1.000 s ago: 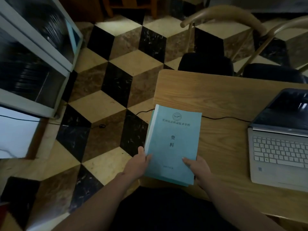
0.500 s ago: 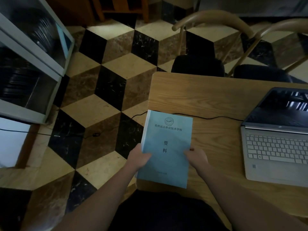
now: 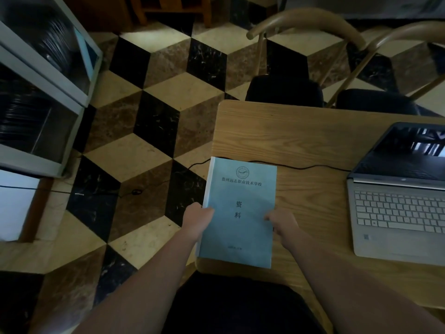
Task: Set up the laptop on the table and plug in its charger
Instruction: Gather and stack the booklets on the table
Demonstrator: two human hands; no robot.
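An open silver laptop (image 3: 399, 213) stands on the wooden table (image 3: 289, 131) at the right, its dark screen tilted back. A thin black charger cable (image 3: 310, 167) runs from the laptop's left side across the table and down over the left edge to the floor. A pale blue book (image 3: 240, 189) with printed characters lies at the table's near left corner. My left hand (image 3: 198, 219) grips its left edge and my right hand (image 3: 280, 222) grips its right edge.
Two wooden chairs (image 3: 303, 22) with dark seats stand beyond the table's far edge. A white shelf unit (image 3: 45, 97) with dark contents fills the left side. The floor has a cube-pattern tile, with the cable trailing across it toward the left.
The blue book has slid slightly back toward me at the table's near left corner; both hands have moved further up its sides. The laptop has not moved.
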